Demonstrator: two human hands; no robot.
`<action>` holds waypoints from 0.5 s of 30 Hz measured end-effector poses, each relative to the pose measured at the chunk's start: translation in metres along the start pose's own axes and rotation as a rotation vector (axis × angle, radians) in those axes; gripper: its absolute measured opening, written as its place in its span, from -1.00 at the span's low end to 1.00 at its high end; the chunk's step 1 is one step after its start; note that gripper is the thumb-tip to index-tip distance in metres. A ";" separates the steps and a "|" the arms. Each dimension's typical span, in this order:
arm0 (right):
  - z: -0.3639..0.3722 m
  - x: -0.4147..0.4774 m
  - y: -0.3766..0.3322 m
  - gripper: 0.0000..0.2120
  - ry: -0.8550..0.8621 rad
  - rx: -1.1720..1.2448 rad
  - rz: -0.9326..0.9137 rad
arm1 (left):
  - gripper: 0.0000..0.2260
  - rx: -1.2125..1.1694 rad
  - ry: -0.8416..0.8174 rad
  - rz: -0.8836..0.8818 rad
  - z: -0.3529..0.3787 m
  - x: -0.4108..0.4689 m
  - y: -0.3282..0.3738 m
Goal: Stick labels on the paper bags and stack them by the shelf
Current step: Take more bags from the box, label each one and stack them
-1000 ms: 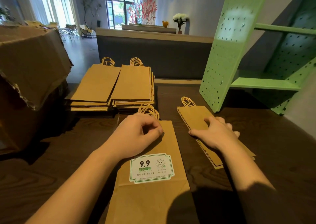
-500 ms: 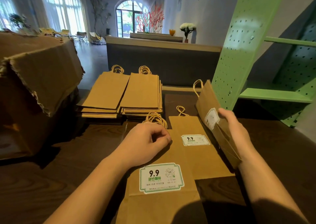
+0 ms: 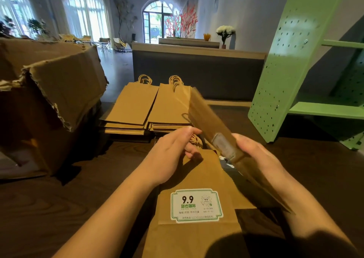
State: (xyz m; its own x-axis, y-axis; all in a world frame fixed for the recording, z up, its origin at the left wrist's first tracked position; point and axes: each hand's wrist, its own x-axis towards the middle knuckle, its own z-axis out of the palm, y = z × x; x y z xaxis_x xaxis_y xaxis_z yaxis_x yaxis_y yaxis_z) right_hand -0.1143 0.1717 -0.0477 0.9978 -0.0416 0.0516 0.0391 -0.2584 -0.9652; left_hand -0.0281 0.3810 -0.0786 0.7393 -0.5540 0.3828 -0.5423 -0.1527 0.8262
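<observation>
We look down at a dark wooden table [image 3: 59, 198] where a flat brown paper bag [image 3: 197, 173] lies lengthwise in front of us, its twisted paper handle [image 3: 196, 139] pointing away. A white label [image 3: 197, 205] with a green scalloped border, a bold "9.9" and small green and black print sits on this bag's face. Our right hand [image 3: 256, 157] grips a lifted paper bag [image 3: 208, 119] near its lower end and holds it tilted in the air above the table, with the far end higher. The lifted bag is blurred, and a pale sticker [image 3: 222, 145] on its face cannot be read. Our left hand [image 3: 171, 155] hovers just beside that bag's edge, above the flat bag, its fingers loosely curved and gripping nothing. Behind the hands, a left stack [image 3: 132, 104] and a right stack [image 3: 169, 104] of plain brown bags lie side by side. A green pegboard shelf [image 3: 285, 60] stands on the right and a torn cardboard box [image 3: 49, 80] on the left
</observation>
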 end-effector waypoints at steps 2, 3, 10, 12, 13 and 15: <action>0.009 -0.001 0.001 -0.54 -0.099 -0.061 -0.078 | -0.59 -0.113 0.019 -0.011 0.001 0.002 -0.001; 0.010 0.000 0.005 -0.50 -0.112 -0.078 -0.082 | -0.61 -0.138 0.031 -0.014 0.001 0.002 0.001; 0.006 0.010 0.015 -0.73 0.092 0.152 0.042 | -0.68 -0.130 0.187 -0.059 0.000 0.003 -0.002; 0.006 0.012 0.017 -0.66 0.153 0.244 0.065 | -0.79 -0.064 0.253 -0.073 0.001 0.004 -0.006; 0.005 0.011 0.015 -0.61 0.162 0.279 0.065 | -0.81 -0.082 0.271 -0.089 0.002 0.004 -0.005; 0.004 0.010 0.012 -0.50 0.131 0.356 0.056 | -0.76 -0.175 0.300 -0.142 0.000 0.006 -0.005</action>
State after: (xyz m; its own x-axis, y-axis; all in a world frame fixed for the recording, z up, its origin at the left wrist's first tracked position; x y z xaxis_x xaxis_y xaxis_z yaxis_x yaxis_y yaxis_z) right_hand -0.1031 0.1723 -0.0600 0.9846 -0.1750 0.0060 0.0235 0.0981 -0.9949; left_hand -0.0213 0.3789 -0.0802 0.9003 -0.2693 0.3419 -0.3685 -0.0539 0.9281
